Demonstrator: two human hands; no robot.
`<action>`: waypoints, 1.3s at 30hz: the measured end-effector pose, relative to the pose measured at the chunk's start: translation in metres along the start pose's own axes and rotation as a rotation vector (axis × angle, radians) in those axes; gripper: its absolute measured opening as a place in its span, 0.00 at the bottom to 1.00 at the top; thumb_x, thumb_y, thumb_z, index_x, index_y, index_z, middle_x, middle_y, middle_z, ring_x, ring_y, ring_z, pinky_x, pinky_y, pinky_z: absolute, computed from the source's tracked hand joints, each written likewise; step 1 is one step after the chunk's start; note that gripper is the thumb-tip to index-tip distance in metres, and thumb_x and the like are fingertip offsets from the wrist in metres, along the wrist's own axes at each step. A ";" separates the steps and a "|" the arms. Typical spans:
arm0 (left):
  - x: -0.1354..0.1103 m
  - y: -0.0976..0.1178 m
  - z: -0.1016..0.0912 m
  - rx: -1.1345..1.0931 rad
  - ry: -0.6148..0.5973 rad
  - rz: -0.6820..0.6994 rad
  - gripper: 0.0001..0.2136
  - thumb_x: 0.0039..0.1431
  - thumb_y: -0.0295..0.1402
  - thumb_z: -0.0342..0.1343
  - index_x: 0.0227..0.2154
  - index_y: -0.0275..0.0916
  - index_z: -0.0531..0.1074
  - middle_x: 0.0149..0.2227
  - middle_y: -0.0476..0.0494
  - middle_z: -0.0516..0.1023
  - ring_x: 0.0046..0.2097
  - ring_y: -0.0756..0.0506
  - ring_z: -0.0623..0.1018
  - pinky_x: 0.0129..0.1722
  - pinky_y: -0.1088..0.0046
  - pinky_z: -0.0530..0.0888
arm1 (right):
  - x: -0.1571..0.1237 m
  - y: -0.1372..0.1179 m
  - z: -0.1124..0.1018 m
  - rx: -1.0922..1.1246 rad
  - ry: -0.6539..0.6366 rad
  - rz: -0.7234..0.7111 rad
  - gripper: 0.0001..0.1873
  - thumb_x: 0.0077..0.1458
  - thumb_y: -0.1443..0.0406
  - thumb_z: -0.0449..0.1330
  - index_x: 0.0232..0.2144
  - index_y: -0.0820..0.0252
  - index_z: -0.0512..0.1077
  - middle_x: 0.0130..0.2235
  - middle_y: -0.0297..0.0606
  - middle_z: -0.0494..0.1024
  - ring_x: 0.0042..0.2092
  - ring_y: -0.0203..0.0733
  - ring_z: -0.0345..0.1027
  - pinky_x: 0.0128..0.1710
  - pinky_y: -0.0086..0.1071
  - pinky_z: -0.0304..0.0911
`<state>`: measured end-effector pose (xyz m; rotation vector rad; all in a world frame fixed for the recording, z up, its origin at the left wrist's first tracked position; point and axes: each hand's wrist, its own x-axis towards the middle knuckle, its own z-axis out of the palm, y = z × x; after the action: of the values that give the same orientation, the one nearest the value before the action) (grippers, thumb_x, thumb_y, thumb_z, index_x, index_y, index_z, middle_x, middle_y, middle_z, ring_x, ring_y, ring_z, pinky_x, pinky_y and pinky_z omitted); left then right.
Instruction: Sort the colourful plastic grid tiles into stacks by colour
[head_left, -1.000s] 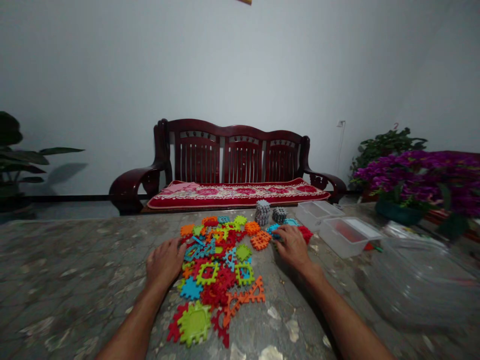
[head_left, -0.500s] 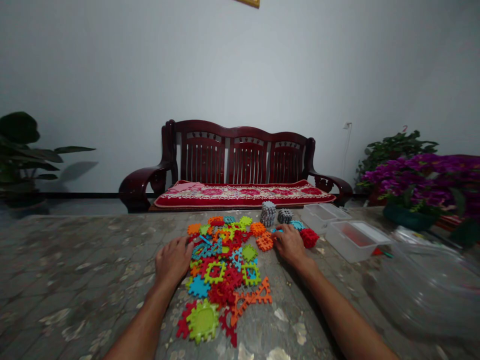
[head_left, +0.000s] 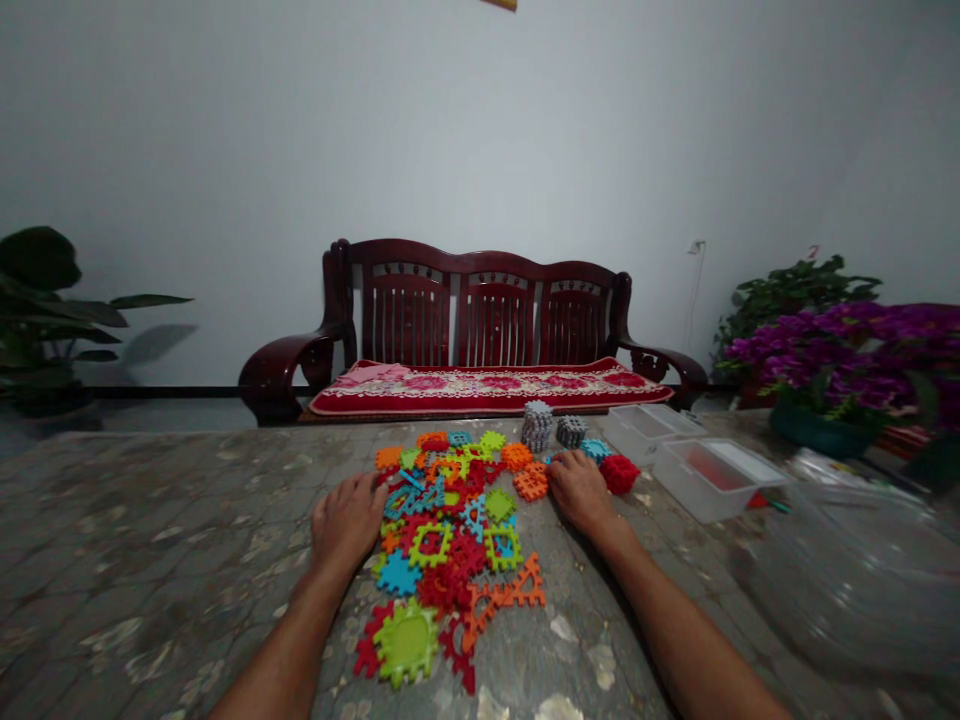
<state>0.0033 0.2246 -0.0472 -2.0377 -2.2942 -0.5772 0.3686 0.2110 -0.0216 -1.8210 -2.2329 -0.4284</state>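
Observation:
A loose heap of toothed plastic building pieces (head_left: 450, 578) in red, green, blue and orange lies on the table. My left hand (head_left: 349, 520) rests at the left edge of the heap, fingers loosely bent beside the blue pieces (head_left: 417, 500), holding nothing visible. To the right of the heap, my right hand (head_left: 580, 490) is closed over a blue toothed piece, mostly hidden under the fingers. Its fingertips are beside orange toothed pieces (head_left: 531, 482). Just beyond stand a tall grey stack (head_left: 537, 428) and a shorter dark grey stack (head_left: 571, 432). A red stack (head_left: 619, 475) and a blue piece (head_left: 596, 450) lie to its right.
Two clear plastic boxes (head_left: 709, 490) stand on the right of the table (head_left: 187, 560), with a larger clear container (head_left: 862, 580) nearer me. Purple flowers (head_left: 855, 345) in a green pot are at far right. A wooden bench (head_left: 480, 300) stands behind the table.
The blue piece under my right hand shows less than before, as the fingers have drawn in over it slightly. My left hand and the heap stay in place.

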 end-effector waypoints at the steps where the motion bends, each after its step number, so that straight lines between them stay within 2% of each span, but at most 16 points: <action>1: 0.000 0.000 0.001 -0.008 0.001 0.000 0.21 0.70 0.39 0.38 0.55 0.42 0.73 0.58 0.39 0.77 0.59 0.39 0.73 0.61 0.56 0.63 | 0.000 0.001 0.001 -0.013 0.009 -0.001 0.10 0.64 0.66 0.56 0.42 0.58 0.78 0.47 0.43 0.79 0.49 0.48 0.64 0.46 0.36 0.55; 4: 0.000 -0.001 0.002 -0.022 0.006 -0.003 0.22 0.69 0.39 0.38 0.54 0.42 0.73 0.58 0.39 0.76 0.59 0.39 0.73 0.61 0.56 0.63 | -0.001 0.003 0.006 -0.056 0.069 0.012 0.09 0.65 0.65 0.57 0.39 0.58 0.78 0.43 0.43 0.79 0.47 0.47 0.65 0.44 0.36 0.53; 9: 0.000 0.000 0.000 -0.019 0.010 -0.005 0.21 0.69 0.39 0.39 0.54 0.42 0.74 0.57 0.39 0.77 0.57 0.39 0.74 0.61 0.56 0.64 | -0.003 0.006 0.012 -0.089 0.252 0.034 0.07 0.64 0.65 0.59 0.35 0.56 0.77 0.38 0.40 0.79 0.43 0.46 0.64 0.40 0.37 0.49; 14: -0.001 0.001 -0.003 -0.010 0.007 -0.010 0.22 0.69 0.39 0.38 0.55 0.40 0.73 0.58 0.37 0.77 0.58 0.38 0.74 0.61 0.55 0.64 | -0.006 0.002 0.007 -0.098 0.359 0.026 0.11 0.65 0.65 0.56 0.33 0.57 0.77 0.37 0.40 0.79 0.40 0.45 0.63 0.39 0.37 0.47; 18: -0.002 0.002 -0.004 -0.004 0.004 -0.009 0.22 0.69 0.38 0.39 0.55 0.41 0.73 0.57 0.38 0.77 0.58 0.39 0.74 0.61 0.56 0.64 | -0.013 -0.008 -0.001 -0.076 0.265 0.008 0.14 0.67 0.64 0.52 0.36 0.56 0.78 0.39 0.42 0.79 0.41 0.47 0.63 0.41 0.38 0.47; 22: -0.002 0.002 -0.004 -0.010 0.011 -0.010 0.21 0.69 0.39 0.40 0.54 0.43 0.74 0.57 0.39 0.78 0.58 0.39 0.74 0.60 0.56 0.64 | -0.020 -0.017 -0.006 -0.040 0.146 -0.038 0.12 0.65 0.65 0.54 0.36 0.56 0.78 0.41 0.43 0.80 0.43 0.48 0.63 0.42 0.39 0.49; 26: -0.003 0.004 -0.007 -0.020 0.007 -0.014 0.21 0.69 0.39 0.41 0.55 0.42 0.74 0.56 0.37 0.78 0.57 0.38 0.74 0.60 0.55 0.64 | -0.024 -0.020 -0.010 0.019 0.106 -0.073 0.12 0.64 0.64 0.54 0.38 0.56 0.78 0.43 0.42 0.80 0.45 0.48 0.64 0.44 0.39 0.51; 31: -0.003 0.005 -0.009 -0.001 -0.014 -0.026 0.22 0.69 0.38 0.40 0.56 0.41 0.74 0.57 0.37 0.77 0.57 0.38 0.75 0.60 0.56 0.64 | -0.023 -0.028 -0.012 0.082 0.121 0.062 0.14 0.63 0.60 0.55 0.46 0.57 0.76 0.46 0.44 0.79 0.49 0.50 0.65 0.47 0.39 0.52; 35: -0.002 0.002 -0.006 0.000 -0.005 -0.016 0.21 0.69 0.39 0.40 0.56 0.41 0.73 0.58 0.39 0.77 0.58 0.39 0.74 0.61 0.57 0.64 | -0.017 -0.040 -0.009 0.058 0.057 0.136 0.25 0.61 0.52 0.58 0.55 0.59 0.71 0.48 0.47 0.78 0.51 0.54 0.65 0.49 0.42 0.53; 39: -0.002 0.002 -0.005 0.004 0.001 -0.007 0.21 0.69 0.38 0.40 0.55 0.42 0.73 0.58 0.39 0.77 0.58 0.39 0.74 0.60 0.57 0.64 | -0.013 -0.046 -0.007 0.027 0.001 0.157 0.30 0.59 0.53 0.60 0.59 0.62 0.67 0.48 0.50 0.78 0.51 0.57 0.65 0.49 0.43 0.55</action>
<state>0.0043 0.2216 -0.0423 -2.0279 -2.3009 -0.5727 0.3257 0.1883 -0.0233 -1.9637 -2.0652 -0.3676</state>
